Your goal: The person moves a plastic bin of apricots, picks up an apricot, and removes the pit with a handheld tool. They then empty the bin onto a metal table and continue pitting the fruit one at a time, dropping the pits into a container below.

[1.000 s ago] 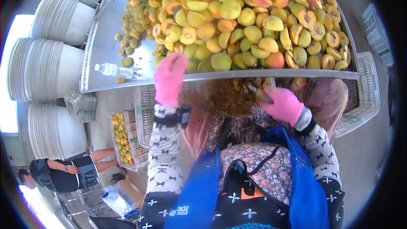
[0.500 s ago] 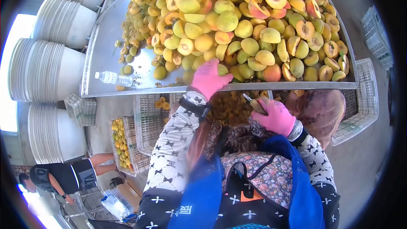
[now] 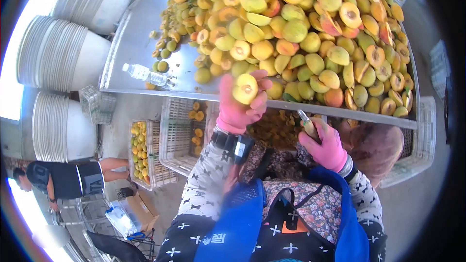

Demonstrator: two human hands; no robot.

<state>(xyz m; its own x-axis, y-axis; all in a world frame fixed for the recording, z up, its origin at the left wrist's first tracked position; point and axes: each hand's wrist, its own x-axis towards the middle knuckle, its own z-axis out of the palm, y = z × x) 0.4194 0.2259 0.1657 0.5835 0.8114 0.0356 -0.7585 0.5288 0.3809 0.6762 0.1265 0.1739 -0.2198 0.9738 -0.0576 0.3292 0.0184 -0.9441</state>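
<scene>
My left hand (image 3: 241, 102), in a pink glove, holds a halved yellow fruit (image 3: 245, 89) with its cut face and brown centre turned up, just over the table's front edge. In my right hand (image 3: 326, 146), also pink-gloved, is a small tool (image 3: 308, 125) with a metal tip and a light handle; its fingers are wrapped round the handle. Beyond both hands a large heap of halved fruit (image 3: 294, 31) covers much of the metal table (image 3: 127, 51).
A clear plastic bottle (image 3: 141, 73) lies on the table's left part. Crates (image 3: 182, 131) stand below its edge, one holding fruit (image 3: 141, 153). White stacked tubs (image 3: 65, 53) line the left. A person (image 3: 65, 179) is at lower left; another person's covered head (image 3: 376, 148) is near my right hand.
My left hand has drawn back from the heap and turned over, now with a fruit half in it. My right hand still holds the tool. The view has shifted slightly.
</scene>
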